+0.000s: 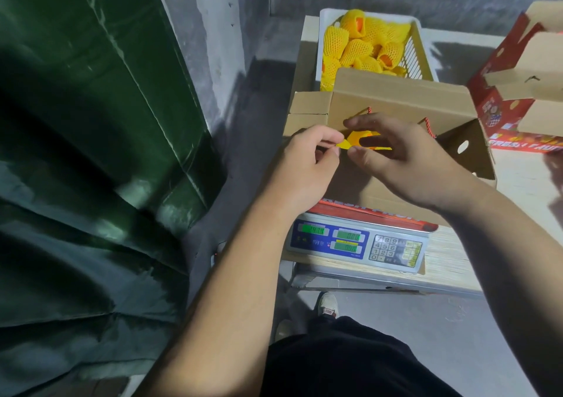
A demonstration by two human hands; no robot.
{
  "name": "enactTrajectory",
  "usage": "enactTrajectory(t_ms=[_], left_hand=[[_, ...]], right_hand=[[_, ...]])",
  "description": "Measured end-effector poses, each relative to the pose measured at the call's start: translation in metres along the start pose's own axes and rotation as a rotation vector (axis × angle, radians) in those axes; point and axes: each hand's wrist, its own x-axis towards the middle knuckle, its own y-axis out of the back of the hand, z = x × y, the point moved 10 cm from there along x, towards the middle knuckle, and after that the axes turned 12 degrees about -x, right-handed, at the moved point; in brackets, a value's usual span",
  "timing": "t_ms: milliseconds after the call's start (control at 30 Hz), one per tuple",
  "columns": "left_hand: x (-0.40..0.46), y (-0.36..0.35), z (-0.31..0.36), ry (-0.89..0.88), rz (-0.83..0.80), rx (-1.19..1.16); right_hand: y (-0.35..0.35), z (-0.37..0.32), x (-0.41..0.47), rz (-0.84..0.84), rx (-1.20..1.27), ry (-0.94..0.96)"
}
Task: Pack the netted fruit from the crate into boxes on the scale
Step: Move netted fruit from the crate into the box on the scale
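Note:
An open cardboard box [399,101] with red printed sides stands on the scale [350,242]. Both hands are over its near left part. My left hand [310,160] pinches a small yellow piece [435,144] between thumb and fingers. My right hand [405,158] holds the yellow and orange thing [447,137] from the other side, fingers curled over it; most of it is hidden. Behind the box, a white crate [422,46] holds several fruits in yellow foam nets [362,44].
A second red fruit box [518,91] stands open at the right on the table [518,183]. A green tarp [91,122] hangs at the left beside a grey wall. My shoe [327,303] shows on the floor below the table edge.

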Motion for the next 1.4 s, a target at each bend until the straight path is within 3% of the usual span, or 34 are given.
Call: enactTrajectory(t_ms=[267,533,600,800,900,1067,1133,1300,1400], left_hand=[[0.051,-0.032,0.018,-0.006,-0.005,-0.065],[0.161,-0.08,0.025,0.015,-0.044,0.127],[0.194,-0.091,0.014,0.063,-0.054,0.286],[0.247,-0.118,-0.043,0.309,-0.164,0.652],[0.258,-0.117,-0.058,0.386,-0.127,0.724],[0.264,-0.111,-0.069,0.526,-0.043,0.789],[0.261,-0.111,-0.072,0.554,-0.071,0.785],[0.258,-0.114,-0.071,0.496,-0.084,0.778],[0.26,-0.113,-0.066,0.458,-0.062,0.739]], right_hand=[[0.036,0.055,0.027,0.136,0.108,-0.044],[0.082,0.124,0.114,0.119,-0.092,-0.005],[0.081,0.152,0.15,0.015,-0.206,-0.057],[0.015,0.227,0.237,-0.583,-0.581,-0.17],[-0.028,0.237,0.27,-0.705,-0.61,-0.165],[-0.089,0.238,0.309,-0.667,-0.452,-0.114],[-0.109,0.241,0.311,-0.64,-0.524,-0.056],[-0.114,0.244,0.312,-0.484,-0.658,0.026],[-0.101,0.239,0.31,-0.49,-0.495,0.105]])
